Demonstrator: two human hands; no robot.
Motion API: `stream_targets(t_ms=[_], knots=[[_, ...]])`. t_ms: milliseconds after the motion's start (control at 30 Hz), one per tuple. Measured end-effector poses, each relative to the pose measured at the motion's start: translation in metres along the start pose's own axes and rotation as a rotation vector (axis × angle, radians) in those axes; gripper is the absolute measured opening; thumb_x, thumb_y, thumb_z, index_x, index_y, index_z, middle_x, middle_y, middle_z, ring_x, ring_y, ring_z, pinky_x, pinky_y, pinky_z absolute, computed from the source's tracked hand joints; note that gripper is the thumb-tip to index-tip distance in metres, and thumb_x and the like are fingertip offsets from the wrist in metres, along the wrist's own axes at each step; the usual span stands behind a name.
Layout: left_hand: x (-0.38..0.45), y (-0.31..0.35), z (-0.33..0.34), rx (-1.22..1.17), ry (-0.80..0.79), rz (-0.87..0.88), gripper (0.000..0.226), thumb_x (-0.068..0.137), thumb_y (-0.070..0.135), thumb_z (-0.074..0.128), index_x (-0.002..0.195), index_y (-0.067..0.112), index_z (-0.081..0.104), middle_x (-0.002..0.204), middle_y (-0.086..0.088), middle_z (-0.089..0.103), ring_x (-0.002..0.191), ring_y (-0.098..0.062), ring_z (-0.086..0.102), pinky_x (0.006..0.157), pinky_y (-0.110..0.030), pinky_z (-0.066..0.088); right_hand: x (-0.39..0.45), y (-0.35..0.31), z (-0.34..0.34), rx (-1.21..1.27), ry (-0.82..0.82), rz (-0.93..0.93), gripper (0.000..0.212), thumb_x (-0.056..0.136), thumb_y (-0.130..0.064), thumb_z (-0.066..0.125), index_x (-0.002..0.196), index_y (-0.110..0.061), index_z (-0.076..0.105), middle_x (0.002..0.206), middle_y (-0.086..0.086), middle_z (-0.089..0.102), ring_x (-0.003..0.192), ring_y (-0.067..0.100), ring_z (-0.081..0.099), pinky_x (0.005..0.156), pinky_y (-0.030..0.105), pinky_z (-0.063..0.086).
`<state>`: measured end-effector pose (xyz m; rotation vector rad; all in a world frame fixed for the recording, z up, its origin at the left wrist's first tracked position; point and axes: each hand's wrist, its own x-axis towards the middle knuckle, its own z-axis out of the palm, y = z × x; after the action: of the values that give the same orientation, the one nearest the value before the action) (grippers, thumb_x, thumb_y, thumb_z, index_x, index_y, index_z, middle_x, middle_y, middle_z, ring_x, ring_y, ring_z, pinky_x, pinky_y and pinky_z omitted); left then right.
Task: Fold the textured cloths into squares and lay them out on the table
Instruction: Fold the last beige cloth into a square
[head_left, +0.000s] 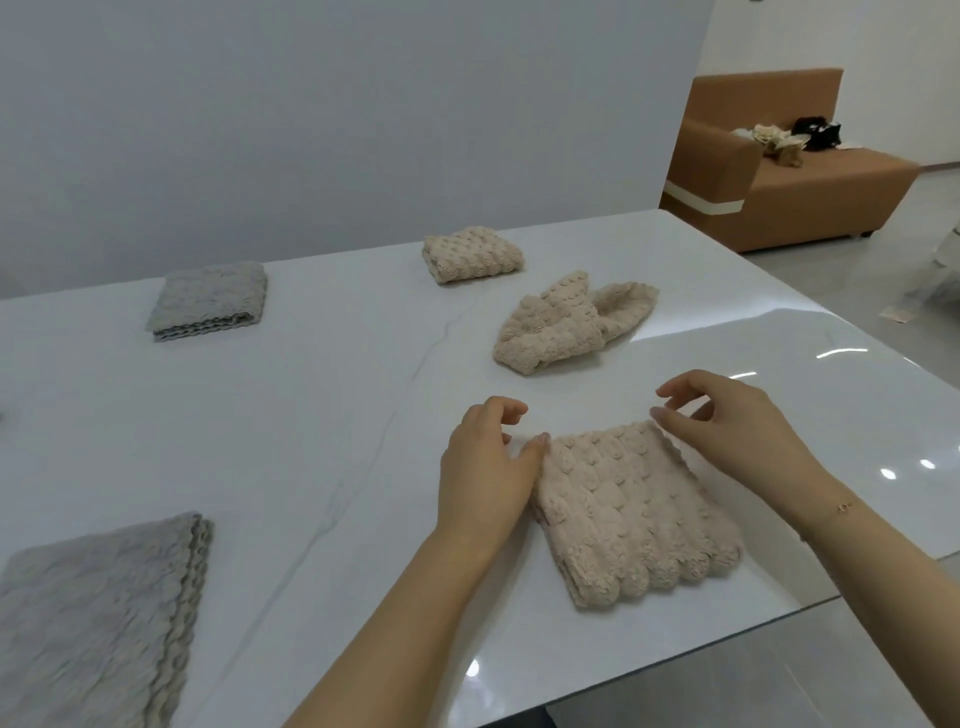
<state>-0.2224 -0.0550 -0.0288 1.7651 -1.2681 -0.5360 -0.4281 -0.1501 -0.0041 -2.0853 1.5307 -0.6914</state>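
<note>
A person's two hands work at the far corners of a beige textured cloth (634, 512), folded to a rough square and lying flat on the white marble-patterned desk (311, 415) near its right-hand edge. The left hand (485, 467) rests along the cloth's left side, thumb touching the far-left corner, fingers (506, 408) loosely curled above the desk and holding nothing. The right hand (737, 426) hovers over the far-right corner with thumb and forefinger narrowly parted, touching or just above the scalloped edge; whether they pinch the fabric cannot be told. Farther off lie a neatly folded beige cloth (472, 254) and, between it and the hands, a crumpled beige cloth (563, 325) not yet squared. Two folded grey cloths sit to the left, one far (210, 301) and one near (98, 613). A brown sofa (779, 171) stands in the room beyond. The square in hand looks nearly finished, with the loose cloth apparently the one left to fold. The risk lies in the thick, springy pile: if the hands lift away unevenly the top layers could slide or spring open and skew the square. The polished desk offers little grip, so a sideways nudge might push the whole bundle toward the nearby edge, and a reach for the crumpled cloth could drag a sleeve-less forearm across the fresh fold.
</note>
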Motion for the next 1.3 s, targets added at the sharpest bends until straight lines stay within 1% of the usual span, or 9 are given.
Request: stream_targets(t_ms=[200,300,467,600,767,933,1000,1100,1300], knots=[[0.05,0.014,-0.018,0.059,0.004,0.027,0.016,0.087,0.025,0.063,0.103,0.023,0.061,0.107,0.01,0.06,0.089,-0.007,0.06,0.082,-0.027,0.05,0.075,-0.022,0.011,0.043,-0.005,-0.057,0.018,0.086,-0.029,0.064,0.1,-0.018,0.065,0.103,-0.003,0.065,0.084,0.011,0.058,0.072,0.025,0.047],[0.066,0.014,-0.03,0.099,-0.019,0.051,0.009,0.088,0.021,0.062,0.097,0.022,0.063,0.102,0.011,0.063,0.086,-0.005,0.06,0.079,-0.024,0.049,0.108,-0.036,0.027,-0.08,0.016,-0.142,0.037,0.085,-0.036,0.063,0.116,-0.015,0.059,0.119,0.001,0.059,0.1,0.017,0.057,0.084,0.032,0.048],[0.078,-0.002,-0.049,0.136,-0.027,0.02,0.009,0.088,0.021,0.061,0.096,0.021,0.065,0.098,0.012,0.065,0.083,-0.003,0.06,0.074,-0.02,0.047,0.14,-0.053,0.059,-0.269,-0.148,-0.135,0.066,0.08,-0.045,0.067,0.133,-0.014,0.045,0.133,0.01,0.046,0.118,0.026,0.048,0.094,0.032,0.037],[0.081,-0.014,-0.065,0.103,-0.021,-0.008,0.009,0.087,0.02,0.061,0.095,0.021,0.066,0.096,0.011,0.066,0.08,-0.003,0.061,0.071,-0.018,0.046,0.149,-0.056,0.08,-0.295,-0.132,-0.125,0.055,0.084,-0.035,0.064,0.131,-0.012,0.049,0.128,0.012,0.053,0.115,0.027,0.051,0.087,0.031,0.04],[0.077,-0.027,-0.094,0.043,0.003,-0.007,0.009,0.087,0.018,0.062,0.094,0.022,0.066,0.09,0.012,0.066,0.074,-0.001,0.06,0.06,-0.006,0.043,0.147,-0.056,0.093,-0.202,-0.023,-0.225,0.027,0.087,-0.018,0.063,0.111,-0.008,0.061,0.109,0.012,0.062,0.097,0.025,0.056,0.072,0.026,0.035],[0.067,-0.048,-0.14,0.011,0.056,-0.023,0.009,0.086,0.017,0.065,0.092,0.023,0.067,0.088,0.012,0.068,0.074,0.004,0.058,0.059,-0.003,0.042,0.137,-0.088,0.1,0.076,-0.198,-0.369,0.02,0.081,-0.021,0.072,0.1,-0.019,0.065,0.096,0.0,0.065,0.088,0.017,0.056,0.076,0.026,0.043],[0.065,-0.057,-0.161,-0.009,0.108,-0.047,0.009,0.086,0.016,0.065,0.093,0.022,0.067,0.089,0.011,0.068,0.074,0.001,0.06,0.059,-0.003,0.042,0.131,-0.114,0.11,0.125,-0.258,-0.461,0.02,0.081,-0.021,0.073,0.099,-0.023,0.064,0.097,-0.006,0.063,0.09,0.009,0.056,0.08,0.021,0.044],[0.067,-0.071,-0.19,-0.086,0.21,-0.102,0.011,0.087,0.016,0.065,0.096,0.021,0.067,0.091,0.01,0.069,0.081,-0.008,0.063,0.064,-0.01,0.044,0.122,-0.154,0.132,0.166,-0.32,-0.578,0.02,0.082,-0.019,0.072,0.099,-0.025,0.063,0.091,-0.02,0.057,0.084,-0.004,0.053,0.072,0.011,0.039],[0.063,-0.123,-0.204,-0.248,0.392,-0.222,0.011,0.089,0.018,0.063,0.099,0.021,0.064,0.097,0.008,0.066,0.096,-0.014,0.063,0.078,-0.021,0.048,0.109,-0.187,0.173,0.114,-0.385,-0.768,0.022,0.082,-0.021,0.072,0.103,-0.023,0.064,0.098,-0.009,0.063,0.09,0.006,0.055,0.08,0.017,0.043]])
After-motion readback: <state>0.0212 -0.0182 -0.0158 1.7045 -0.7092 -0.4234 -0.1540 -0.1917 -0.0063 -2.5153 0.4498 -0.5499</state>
